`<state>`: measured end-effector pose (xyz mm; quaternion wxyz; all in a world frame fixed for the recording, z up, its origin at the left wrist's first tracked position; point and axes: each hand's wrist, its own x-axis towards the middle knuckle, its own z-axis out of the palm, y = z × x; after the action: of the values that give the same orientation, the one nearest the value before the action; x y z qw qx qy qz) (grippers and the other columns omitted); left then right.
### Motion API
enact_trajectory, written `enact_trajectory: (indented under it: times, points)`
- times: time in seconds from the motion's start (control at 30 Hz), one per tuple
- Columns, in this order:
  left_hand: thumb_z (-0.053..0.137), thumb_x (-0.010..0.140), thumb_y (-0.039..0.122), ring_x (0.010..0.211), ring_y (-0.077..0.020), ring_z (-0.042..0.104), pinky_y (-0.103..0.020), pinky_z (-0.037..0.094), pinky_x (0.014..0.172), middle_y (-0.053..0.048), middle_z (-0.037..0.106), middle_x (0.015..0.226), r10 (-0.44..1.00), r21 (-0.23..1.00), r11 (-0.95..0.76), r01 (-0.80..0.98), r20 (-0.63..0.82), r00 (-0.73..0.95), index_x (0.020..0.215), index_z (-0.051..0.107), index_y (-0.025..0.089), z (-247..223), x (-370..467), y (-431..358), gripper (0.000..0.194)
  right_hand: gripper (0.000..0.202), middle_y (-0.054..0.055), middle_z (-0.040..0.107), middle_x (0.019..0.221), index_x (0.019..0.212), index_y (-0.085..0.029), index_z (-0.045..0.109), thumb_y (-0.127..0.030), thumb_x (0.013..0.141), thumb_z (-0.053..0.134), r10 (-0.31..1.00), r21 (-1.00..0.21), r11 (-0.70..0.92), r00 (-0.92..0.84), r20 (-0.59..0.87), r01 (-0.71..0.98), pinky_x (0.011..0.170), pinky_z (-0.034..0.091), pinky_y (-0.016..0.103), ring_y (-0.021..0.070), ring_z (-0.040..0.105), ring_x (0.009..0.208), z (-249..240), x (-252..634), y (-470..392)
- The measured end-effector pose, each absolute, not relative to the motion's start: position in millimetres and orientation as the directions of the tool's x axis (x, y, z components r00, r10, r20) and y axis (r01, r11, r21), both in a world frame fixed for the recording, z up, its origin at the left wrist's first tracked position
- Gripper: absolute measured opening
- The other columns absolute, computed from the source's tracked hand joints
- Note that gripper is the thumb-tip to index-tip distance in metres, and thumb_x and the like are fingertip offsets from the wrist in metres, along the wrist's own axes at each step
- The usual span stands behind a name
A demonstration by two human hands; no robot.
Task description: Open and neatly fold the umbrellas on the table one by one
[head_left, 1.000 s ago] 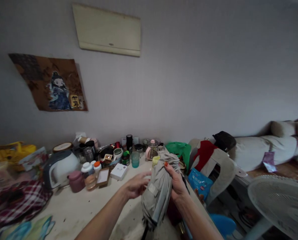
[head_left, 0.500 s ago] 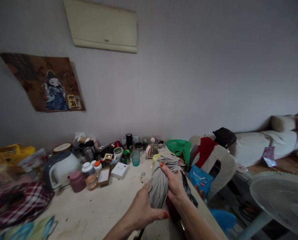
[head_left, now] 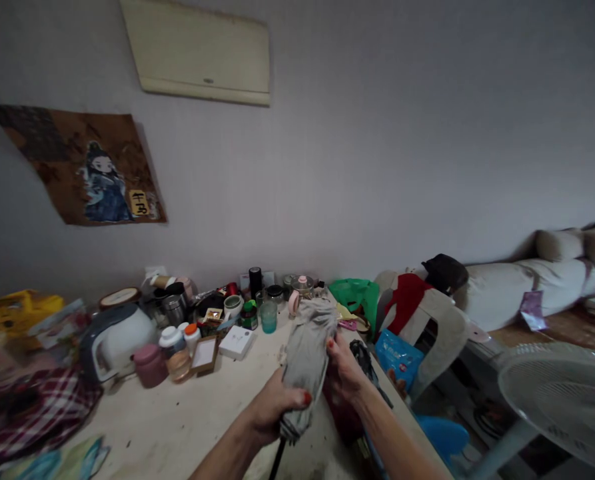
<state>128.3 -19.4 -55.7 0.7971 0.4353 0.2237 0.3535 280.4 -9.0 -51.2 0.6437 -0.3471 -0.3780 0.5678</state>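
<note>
Closed around the lower part of the grey umbrella (head_left: 304, 360) is the left hand (head_left: 270, 408), with the thumb laid across the front of the folded cloth. At the upper right edge of the same cloth the right hand (head_left: 347, 373) is curled, its thumb touching the side; how firmly it holds I cannot tell, because most of its fingers are hidden. Both hands keep the umbrella above the right part of the white table (head_left: 167, 440), and its dark shaft (head_left: 276, 460) points down toward the person.

On the table many things stand near the wall (head_left: 377, 167). To the left is a white and grey kettle (head_left: 127, 337), and just beside it a mauve jar (head_left: 150, 367). Further along are a flat white box (head_left: 237, 342) and a turquoise glass (head_left: 268, 319). The surface itself carries small dark specks (perhaps crumbs, they are too small to say). At the left edge lies a checked cloth (head_left: 52, 407).

Past the right side of the table is a pale chair (head_left: 447, 327) with a red cloth (head_left: 407, 300) over it. Behind it stretches a light sofa (head_left: 497, 290), and a fan (head_left: 562, 393) stands in front. High on the wall hangs an air conditioner (head_left: 202, 53), with a brown poster (head_left: 60, 160) lower and to the left.
</note>
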Motion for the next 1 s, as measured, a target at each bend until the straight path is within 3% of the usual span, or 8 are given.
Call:
enact_trajectory:
  times: [0.17,0.27,0.33,0.5,0.63,0.77,0.9,1.0]
  points:
    - [0.080,0.052,0.034,0.046,-0.0101,0.053,-0.021,0.040,0.044,-0.003,0.062,0.057,0.773,0.853,0.365,-0.373,-0.054,0.633,0.081,0.067,0.008,-49,117,-6,0.041,0.046,0.003,0.068,0.072,0.091,-0.018,0.067,-0.051,0.062,0.079,0.926,-0.936,-0.017,-0.359,0.118,-0.352,0.055,0.045,0.022,0.0149,0.062,0.061,-82,288,-16]
    - [0.082,0.049,0.031,0.046,-0.0094,0.053,-0.021,0.042,0.044,-0.003,0.062,0.060,0.804,0.839,0.395,-0.374,-0.119,0.583,0.079,0.063,0.010,-53,110,-3,0.040,0.029,-0.003,0.058,0.056,0.078,-0.015,0.066,-0.043,0.073,0.072,0.951,-0.969,-0.025,-0.305,0.054,-0.247,0.044,0.032,0.017,0.0067,0.044,0.043,-87,295,-15]
    - [0.083,0.046,0.030,0.045,-0.0082,0.052,-0.021,0.042,0.044,-0.003,0.062,0.062,0.808,0.815,0.438,-0.379,-0.171,0.564,0.079,0.062,0.010,-58,105,-2,0.043,0.023,-0.005,0.057,0.058,0.087,-0.016,0.067,-0.036,0.075,0.070,0.978,-0.987,0.051,-0.194,0.080,-0.150,0.045,0.032,0.017,0.0070,0.043,0.044,-86,303,-12]
    - [0.082,0.048,0.029,0.047,-0.0077,0.053,-0.019,0.039,0.045,-0.001,0.059,0.061,0.793,0.767,0.484,-0.421,-0.181,0.582,0.076,0.058,0.011,-64,96,3,0.041,0.055,0.002,0.067,0.094,0.125,-0.026,0.060,-0.021,0.071,0.069,0.915,-0.852,0.398,-0.080,0.395,0.339,0.083,0.044,0.031,0.0191,0.059,0.084,-76,316,-11]
    - [0.082,0.047,0.033,0.046,-0.0082,0.052,-0.021,0.039,0.045,-0.002,0.061,0.061,0.815,0.807,0.441,-0.393,-0.177,0.551,0.076,0.059,0.010,-61,93,2,0.043,0.022,0.005,0.066,0.086,0.098,-0.024,0.072,-0.028,0.085,0.055,0.854,-0.699,0.502,-0.161,0.495,0.510,0.075,0.040,0.028,0.0193,0.056,0.078,-61,317,-15]
    - [0.079,0.050,0.035,0.049,-0.0101,0.053,-0.023,0.041,0.047,-0.001,0.063,0.065,0.861,0.881,0.322,-0.346,-0.121,0.494,0.089,0.060,0.013,-52,94,-1,0.049,0.034,-0.002,0.050,0.056,0.057,-0.019,0.061,-0.036,0.085,0.050,0.902,-0.785,0.414,-0.092,0.422,0.461,0.056,0.030,0.025,0.0136,0.042,0.056,-48,316,-15]
    - [0.072,0.053,0.023,0.087,-0.0208,0.064,-0.030,0.049,0.077,-0.008,0.069,0.098,0.937,0.982,0.084,-0.171,-0.020,0.348,0.111,0.053,0.013,-42,102,2,0.062,0.038,-0.006,0.034,0.045,0.051,-0.019,0.052,-0.045,0.079,0.050,0.978,-0.958,0.190,0.041,0.203,0.215,0.047,0.021,0.024,0.0105,0.028,0.045,-44,305,-21]
    - [0.067,0.054,0.017,0.099,-0.0267,0.063,-0.036,0.046,0.087,-0.013,0.068,0.107,0.986,0.995,-0.037,0.092,0.022,0.165,0.121,0.044,0.012,-44,115,4,0.071,0.037,-0.005,0.036,0.047,0.051,-0.019,0.049,-0.043,0.079,0.050,0.973,-0.951,0.205,0.053,0.223,0.233,0.048,0.023,0.023,0.0107,0.031,0.048,-44,287,-27]
